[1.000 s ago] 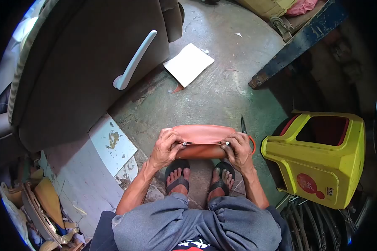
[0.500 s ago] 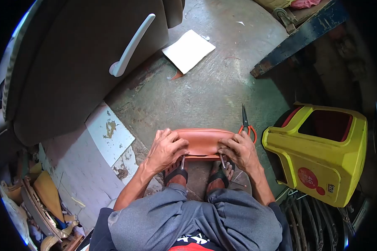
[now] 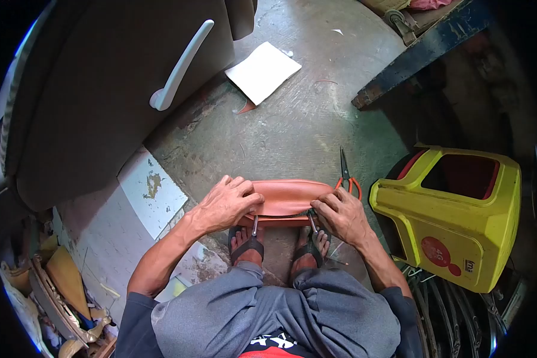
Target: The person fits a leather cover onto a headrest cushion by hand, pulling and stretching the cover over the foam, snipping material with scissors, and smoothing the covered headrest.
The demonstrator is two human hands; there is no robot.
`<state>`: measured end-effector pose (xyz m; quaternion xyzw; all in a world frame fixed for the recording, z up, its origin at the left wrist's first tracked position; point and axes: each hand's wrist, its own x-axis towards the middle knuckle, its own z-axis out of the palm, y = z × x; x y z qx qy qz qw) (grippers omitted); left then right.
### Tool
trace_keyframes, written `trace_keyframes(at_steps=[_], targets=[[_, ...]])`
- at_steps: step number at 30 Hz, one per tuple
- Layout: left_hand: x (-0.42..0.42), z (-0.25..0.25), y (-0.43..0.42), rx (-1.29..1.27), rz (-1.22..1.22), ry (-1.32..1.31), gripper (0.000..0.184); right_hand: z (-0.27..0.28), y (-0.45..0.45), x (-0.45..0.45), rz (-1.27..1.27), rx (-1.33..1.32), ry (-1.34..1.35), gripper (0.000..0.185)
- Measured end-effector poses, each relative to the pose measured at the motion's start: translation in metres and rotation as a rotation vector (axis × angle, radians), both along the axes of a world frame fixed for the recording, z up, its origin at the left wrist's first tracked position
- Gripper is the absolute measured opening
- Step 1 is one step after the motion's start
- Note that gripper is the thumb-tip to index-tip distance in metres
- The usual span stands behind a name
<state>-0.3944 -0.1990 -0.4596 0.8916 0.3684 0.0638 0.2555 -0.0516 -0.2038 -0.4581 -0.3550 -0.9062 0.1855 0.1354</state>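
An orange-brown padded piece with a smooth leather-like cover (image 3: 289, 197) lies crosswise in front of my feet. Its near edge is parted along a dark gap, with two metal rods (image 3: 255, 225) sticking out toward me. My left hand (image 3: 228, 203) grips the cover at the left end, fingers curled over its edge. At the right end, my right hand (image 3: 342, 216) pinches the cover's edge beside the other rod. Just beyond my right hand, black-bladed scissors with orange handles (image 3: 345, 173) rest on the floor.
A dark upholstered seat with a pale lever (image 3: 185, 62) stands at left. A white sheet (image 3: 264, 71) lies on the floor ahead. At right are a yellow plastic bin-like box (image 3: 453, 232) and a blue metal beam (image 3: 417, 56). Scrap pieces (image 3: 65, 286) are piled at lower left.
My left hand has turned and its elbow has swung outward. Along the near side, the cover bunches more near my right hand. The view has shifted slightly.
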Motion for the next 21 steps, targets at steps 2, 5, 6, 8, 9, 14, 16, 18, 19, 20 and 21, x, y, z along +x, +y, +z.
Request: trace_keyframes(at_steps=[2, 5, 6, 8, 9, 14, 16, 18, 19, 20, 21], targets=[[0.001, 0.004, 0.0, -0.051, 0.039, 0.0, 0.027, 0.002, 0.001, -0.003, -0.079, 0.004, 0.051, 0.036], [0.009, 0.01, -0.002, -0.102, 0.105, -0.057, 0.034, 0.01, 0.0, -0.006, -0.1, -0.03, 0.053, 0.03], [0.014, 0.012, -0.004, -0.097, 0.131, -0.114, 0.036, 0.009, -0.003, -0.005, -0.098, -0.034, 0.052, 0.03], [0.026, 0.015, -0.01, -0.063, 0.134, -0.107, 0.04, 0.006, -0.01, -0.001, -0.115, -0.101, 0.004, 0.032], [0.033, 0.016, -0.013, -0.025, 0.133, -0.097, 0.044, 0.006, -0.014, -0.002, -0.112, -0.103, 0.001, 0.032], [0.056, -0.014, -0.041, 0.208, 0.041, -0.119, 0.012, 0.004, -0.031, -0.005, -0.155, -0.183, -0.023, 0.03], [0.057, -0.014, -0.047, 0.158, 0.041, -0.143, 0.011, 0.005, -0.038, -0.003, -0.155, -0.208, -0.049, 0.03], [0.06, -0.013, -0.054, 0.111, 0.035, -0.17, 0.011, 0.006, -0.048, 0.002, -0.114, -0.267, -0.077, 0.03], [0.062, -0.012, -0.06, 0.098, 0.018, -0.173, 0.011, 0.005, -0.054, 0.004, -0.121, -0.268, -0.08, 0.03], [0.063, -0.012, -0.067, 0.08, 0.001, -0.177, 0.011, 0.001, -0.061, 0.007, -0.085, -0.273, -0.102, 0.03], [0.063, -0.016, -0.076, 0.072, -0.003, -0.179, 0.011, -0.001, -0.067, 0.008, -0.049, -0.279, -0.122, 0.031]])
